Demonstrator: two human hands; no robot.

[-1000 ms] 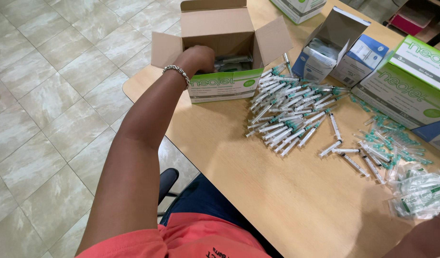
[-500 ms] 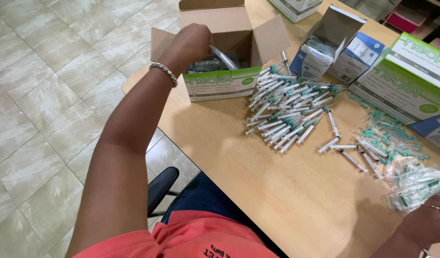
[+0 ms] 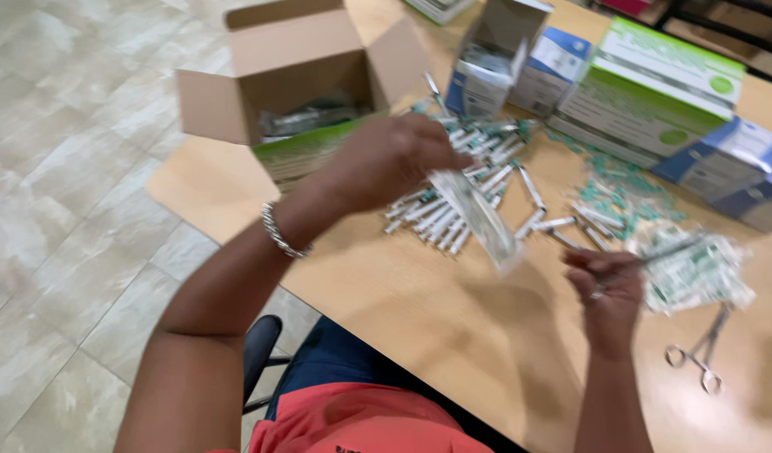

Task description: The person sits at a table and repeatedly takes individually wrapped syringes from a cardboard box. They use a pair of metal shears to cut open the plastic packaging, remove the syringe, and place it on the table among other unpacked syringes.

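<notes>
Head view showed the left hand point(image 3: 386, 164) fingers pinching a clear sealed packet point(image 3: 480, 220) above the syringe pile point(image 3: 465, 189) mid-bench; the right hand point(image 3: 608, 289) fingers gripped a thin metal tool point(image 3: 654, 258). Hanging loosely, the packet might slip free.

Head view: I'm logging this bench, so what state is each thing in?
Cardboard box: flaps open, packets inside.
Left hand: closed on a clear wrapped packet, held above the table.
Right hand: closed on a thin metal tool.
Syringe pile: loose on the table.
Scissors: lying flat, untouched.
White-blue carton: lid open.
</notes>
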